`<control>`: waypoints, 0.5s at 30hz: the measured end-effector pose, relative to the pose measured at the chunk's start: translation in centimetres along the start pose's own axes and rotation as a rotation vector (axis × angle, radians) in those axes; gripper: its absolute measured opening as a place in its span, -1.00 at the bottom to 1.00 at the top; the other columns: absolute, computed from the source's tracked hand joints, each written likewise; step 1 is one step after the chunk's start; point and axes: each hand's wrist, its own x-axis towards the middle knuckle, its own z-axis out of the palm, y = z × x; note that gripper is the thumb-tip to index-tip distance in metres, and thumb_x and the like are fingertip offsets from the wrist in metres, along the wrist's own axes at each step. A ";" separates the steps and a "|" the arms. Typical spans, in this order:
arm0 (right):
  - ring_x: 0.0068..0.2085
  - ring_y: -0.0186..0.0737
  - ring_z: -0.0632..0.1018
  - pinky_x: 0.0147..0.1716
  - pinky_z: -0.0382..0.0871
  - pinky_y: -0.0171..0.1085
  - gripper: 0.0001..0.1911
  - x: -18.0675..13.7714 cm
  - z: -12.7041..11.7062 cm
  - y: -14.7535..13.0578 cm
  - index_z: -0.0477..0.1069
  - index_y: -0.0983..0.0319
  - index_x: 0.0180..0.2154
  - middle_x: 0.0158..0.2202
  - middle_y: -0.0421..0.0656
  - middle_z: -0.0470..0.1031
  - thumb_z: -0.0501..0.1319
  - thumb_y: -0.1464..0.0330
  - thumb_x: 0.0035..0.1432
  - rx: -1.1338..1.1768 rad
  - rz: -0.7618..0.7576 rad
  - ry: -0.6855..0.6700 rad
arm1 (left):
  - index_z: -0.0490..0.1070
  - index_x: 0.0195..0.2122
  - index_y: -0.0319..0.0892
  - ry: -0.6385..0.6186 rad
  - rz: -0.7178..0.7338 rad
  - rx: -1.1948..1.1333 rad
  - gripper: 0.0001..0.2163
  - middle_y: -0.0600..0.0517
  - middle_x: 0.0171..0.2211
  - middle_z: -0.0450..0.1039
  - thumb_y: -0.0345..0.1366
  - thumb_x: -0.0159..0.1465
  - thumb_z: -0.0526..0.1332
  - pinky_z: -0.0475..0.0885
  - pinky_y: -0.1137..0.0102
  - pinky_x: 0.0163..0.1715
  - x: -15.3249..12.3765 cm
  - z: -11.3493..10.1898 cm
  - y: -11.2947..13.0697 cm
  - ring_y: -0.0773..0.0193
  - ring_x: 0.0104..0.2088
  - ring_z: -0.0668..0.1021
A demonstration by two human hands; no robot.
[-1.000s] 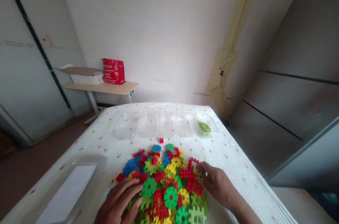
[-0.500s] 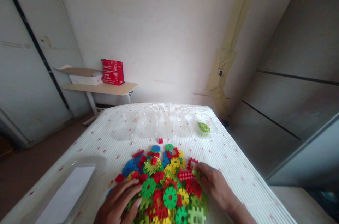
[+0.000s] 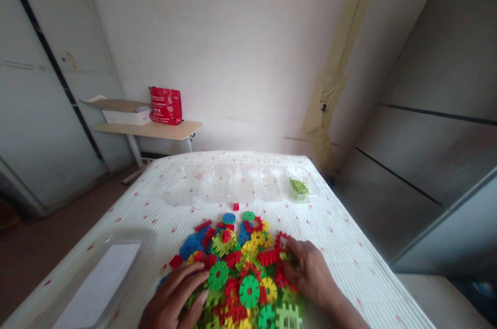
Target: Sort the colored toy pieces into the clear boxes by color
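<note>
A heap of plastic interlocking pieces [image 3: 240,267] in red, green, yellow and blue lies on the white cloth-covered table [image 3: 341,225]. My left hand [image 3: 174,298] rests flat on the heap's left edge, fingers stretched beside a green gear piece [image 3: 218,274]. My right hand [image 3: 310,274] lies on the heap's right side with its fingertips pinched on a small light-green piece [image 3: 286,256] next to a red grid piece [image 3: 269,257].
A row of clear plastic trays [image 3: 229,186] stands at the far side; the rightmost tray [image 3: 301,189] holds light-green pieces. A clear lid [image 3: 97,282] lies at the near left. A side table with a red bag [image 3: 166,105] stands by the wall.
My right hand has slid left into the heap and its fingers have closed on a small light-green piece. The left hand has stayed put.
</note>
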 end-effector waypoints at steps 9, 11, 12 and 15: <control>-0.35 -0.19 0.50 -0.32 0.20 -0.30 -0.69 0.1 0.1 0.5 0.46 0.18 -0.15 -0.36 -0.13 0.55 0.06 0.21 0.18 0.156 -0.003 0.029 | 0.43 -0.11 0.02 0.024 0.004 -0.023 -0.73 0.08 -0.12 0.52 -0.11 0.17 0.21 0.51 0.50 -0.17 0.4 -0.4 0.3 0.28 -0.16 0.58; -0.37 -0.21 0.48 -0.38 0.22 -0.32 -0.64 0.2 -0.3 0.9 0.46 0.20 -0.15 -0.36 -0.15 0.54 0.05 0.15 0.19 0.281 0.064 0.029 | 0.43 -0.11 0.02 0.031 0.003 -0.022 -0.73 0.08 -0.12 0.52 -0.12 0.16 0.21 0.51 0.49 -0.18 0.4 -0.4 0.3 0.27 -0.16 0.58; -0.38 -0.23 0.46 -0.40 0.22 -0.34 -0.64 0.2 -0.6 1.2 0.46 0.22 -0.18 -0.37 -0.16 0.52 0.06 0.14 0.17 0.350 0.090 0.014 | 0.43 -0.10 0.01 0.031 0.003 -0.022 -0.73 0.07 -0.12 0.52 -0.12 0.16 0.21 0.51 0.49 -0.18 0.3 -0.3 0.3 0.27 -0.16 0.58; -0.43 -0.30 0.39 -0.48 0.18 -0.38 -0.70 -0.4 -2.0 2.3 0.46 0.25 -0.37 -0.47 -0.23 0.45 0.14 0.15 0.10 0.491 0.114 -0.103 | 0.42 -0.09 0.01 0.019 -0.004 -0.021 -0.72 0.06 -0.10 0.50 -0.13 0.16 0.22 0.50 0.48 -0.16 0.0 -0.1 0.1 0.26 -0.14 0.57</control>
